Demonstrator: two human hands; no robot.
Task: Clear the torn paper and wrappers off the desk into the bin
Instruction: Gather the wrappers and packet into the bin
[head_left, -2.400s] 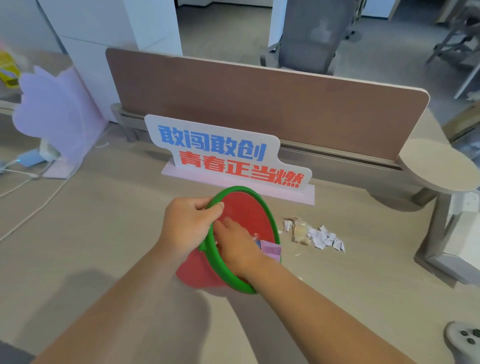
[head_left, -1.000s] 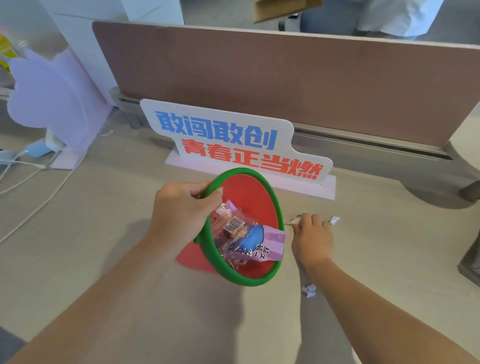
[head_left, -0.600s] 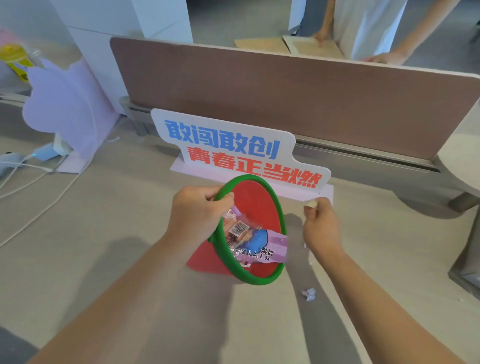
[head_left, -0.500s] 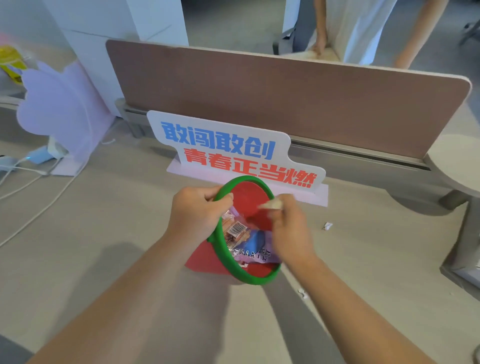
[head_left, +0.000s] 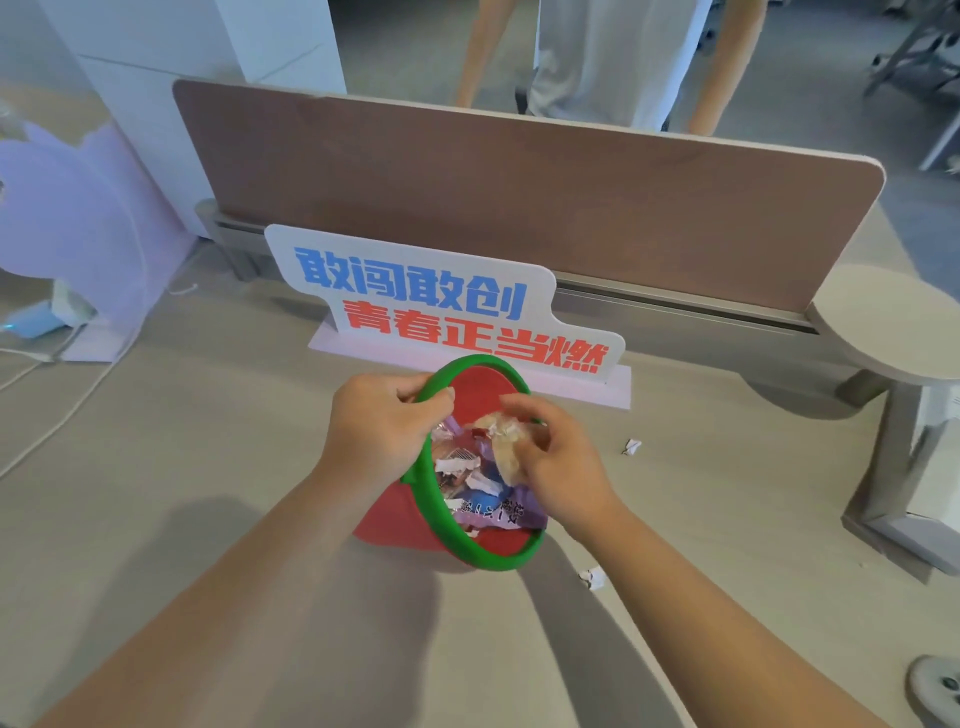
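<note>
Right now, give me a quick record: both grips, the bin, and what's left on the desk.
left grip: holds the red bin by its green rim, bin tilted
right grip: over the bin mouth, torn paper at its fingertips; hold unclear
in bin: wrappers
left on desk: far scrap and near scrap, both right of the bin

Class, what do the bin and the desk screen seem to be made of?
The bin: likely plastic, with a smooth, evenly coloured red wall and a green rim. The screen: probably fabric-covered board, matte brown with no shine.
</note>
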